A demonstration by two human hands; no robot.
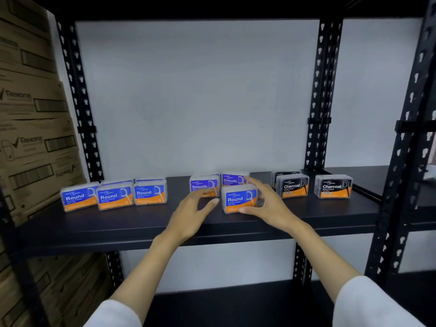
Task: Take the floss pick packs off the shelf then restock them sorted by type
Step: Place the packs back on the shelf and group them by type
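Observation:
Clear floss pick packs stand on a black shelf (113,225). Three blue Round packs (115,195) sit in a row at the left. Two purple Smooth packs (232,179) stand mid-shelf near the back. In front of them is another Round pack (237,199); my right hand (271,205) grips it, thumb at its lower front edge and fingers over its top and right side. My left hand (191,214) hovers with fingers relaxed, its fingertips at the front of the left Smooth pack (203,184). Black Charcoal packs (292,186) stand at the right, another one (333,186) beside them.
Stacked cardboard cartons (35,138) fill the left side beside the rack. Black perforated uprights (318,102) frame the bay, with a white wall behind. A lower shelf (236,303) lies below, and a neighbouring shelf (401,180) continues to the right.

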